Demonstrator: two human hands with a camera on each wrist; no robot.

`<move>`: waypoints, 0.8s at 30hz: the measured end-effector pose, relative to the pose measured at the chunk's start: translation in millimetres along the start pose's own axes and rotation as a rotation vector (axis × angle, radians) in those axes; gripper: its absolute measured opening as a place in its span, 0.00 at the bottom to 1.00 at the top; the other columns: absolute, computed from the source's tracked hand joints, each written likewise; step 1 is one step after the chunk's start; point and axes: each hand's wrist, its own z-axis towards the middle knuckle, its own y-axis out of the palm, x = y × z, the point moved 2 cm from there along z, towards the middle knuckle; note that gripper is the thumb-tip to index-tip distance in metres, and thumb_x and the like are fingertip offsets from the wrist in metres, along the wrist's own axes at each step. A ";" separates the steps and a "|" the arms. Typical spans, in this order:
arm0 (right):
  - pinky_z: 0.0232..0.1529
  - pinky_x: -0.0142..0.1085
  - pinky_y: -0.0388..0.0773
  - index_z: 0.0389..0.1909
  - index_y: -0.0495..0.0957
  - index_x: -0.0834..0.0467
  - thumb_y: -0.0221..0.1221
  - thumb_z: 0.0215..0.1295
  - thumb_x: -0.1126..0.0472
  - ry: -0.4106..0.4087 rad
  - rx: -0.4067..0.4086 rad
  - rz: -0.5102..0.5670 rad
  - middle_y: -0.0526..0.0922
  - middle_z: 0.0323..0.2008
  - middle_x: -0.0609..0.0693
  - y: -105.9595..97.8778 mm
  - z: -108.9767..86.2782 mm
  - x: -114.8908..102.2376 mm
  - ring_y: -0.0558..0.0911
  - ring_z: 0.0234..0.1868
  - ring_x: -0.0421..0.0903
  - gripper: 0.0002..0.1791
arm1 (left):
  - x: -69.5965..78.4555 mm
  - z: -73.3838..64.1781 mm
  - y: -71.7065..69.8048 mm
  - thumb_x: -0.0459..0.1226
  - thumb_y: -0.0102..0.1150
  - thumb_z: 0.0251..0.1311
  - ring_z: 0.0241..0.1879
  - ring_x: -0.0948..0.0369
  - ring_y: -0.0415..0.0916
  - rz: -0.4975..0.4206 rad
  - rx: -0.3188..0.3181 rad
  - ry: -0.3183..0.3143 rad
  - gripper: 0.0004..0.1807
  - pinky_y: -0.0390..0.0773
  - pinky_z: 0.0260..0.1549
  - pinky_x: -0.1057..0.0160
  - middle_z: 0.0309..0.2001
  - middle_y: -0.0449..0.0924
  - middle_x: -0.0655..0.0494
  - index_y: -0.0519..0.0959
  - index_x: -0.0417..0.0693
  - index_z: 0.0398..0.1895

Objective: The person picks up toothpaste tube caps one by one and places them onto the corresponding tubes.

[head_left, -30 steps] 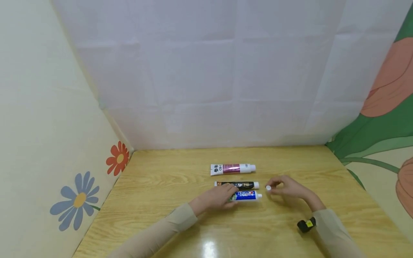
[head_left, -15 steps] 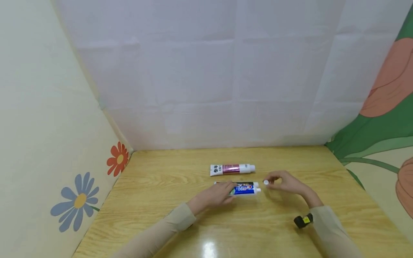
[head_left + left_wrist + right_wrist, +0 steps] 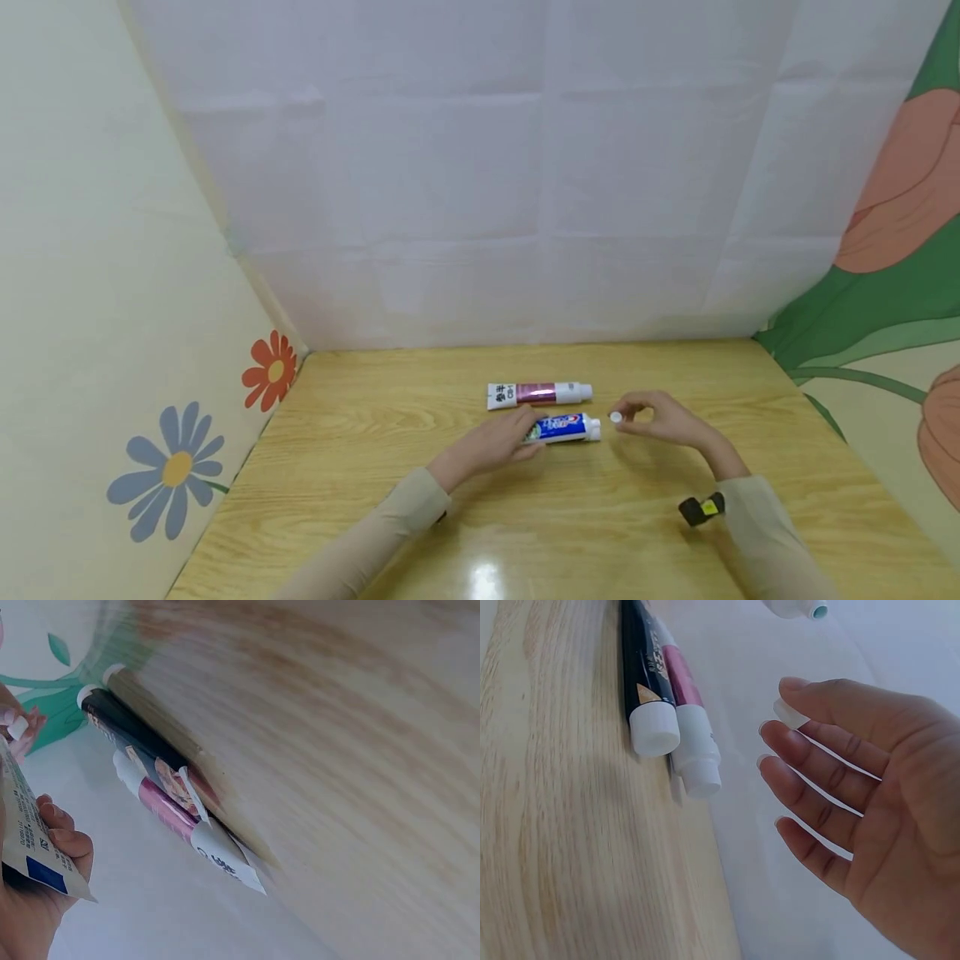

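My left hand [image 3: 491, 442] grips a blue and white toothpaste tube [image 3: 562, 427] by its tail half, its uncapped nozzle [image 3: 819, 610] pointing right. Fingers and thumb close around the tube's printed back [image 3: 34, 825] in the left wrist view. To the right of the nozzle, my right hand [image 3: 667, 419] pinches a small white cap [image 3: 789, 715] between thumb and index finger, a short gap from the nozzle. Its other fingers are loosely bent. The held tube covers a black toothpaste tube [image 3: 646, 660] in the head view; that one lies capped on the table.
A capped white and pink toothpaste tube [image 3: 536, 394] lies beyond the black one, roughly parallel to it. The wooden table [image 3: 375, 400] ends at a white sheet [image 3: 450, 208] behind. Painted walls stand at both sides.
My left hand has raised the blue tube from beside the black one and moved it farther away, over the black tube. My right hand has moved the cap farther and slightly left.
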 end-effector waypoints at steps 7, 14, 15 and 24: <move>0.43 0.50 0.75 0.43 0.79 0.57 0.60 0.61 0.54 -0.018 0.028 -0.007 0.80 0.34 0.41 -3.0 1.4 -4.8 0.77 0.36 0.36 0.14 | 0.3 1.9 -5.4 0.52 0.47 0.65 0.35 0.69 0.69 -0.008 0.065 0.036 0.27 0.74 0.36 0.75 0.42 0.71 0.59 0.66 0.44 0.59; 0.44 0.45 0.75 0.42 0.79 0.50 0.61 0.60 0.54 -0.029 0.055 -0.031 0.80 0.34 0.40 -6.8 3.6 -8.4 0.76 0.36 0.36 0.10 | 2.6 5.3 -14.7 0.51 0.52 0.62 0.43 0.65 0.74 -0.023 0.066 0.005 0.28 0.76 0.45 0.70 0.46 0.75 0.56 0.66 0.43 0.59; 0.44 0.43 0.74 0.41 0.79 0.50 0.61 0.60 0.55 -0.030 0.061 -0.038 0.80 0.34 0.40 -7.3 3.9 -9.4 0.76 0.36 0.36 0.09 | 2.7 5.6 -16.0 0.51 0.52 0.62 0.44 0.64 0.74 -0.025 0.066 -0.001 0.28 0.75 0.46 0.69 0.47 0.75 0.56 0.66 0.43 0.59; 0.41 0.34 0.73 0.40 0.80 0.57 0.62 0.58 0.64 -0.075 0.115 -0.041 0.82 0.33 0.47 -12.6 5.7 -31.2 0.77 0.34 0.42 0.09 | 2.0 6.3 -25.9 0.50 0.53 0.62 0.42 0.64 0.75 0.004 0.109 0.015 0.27 0.77 0.44 0.68 0.45 0.76 0.56 0.67 0.44 0.59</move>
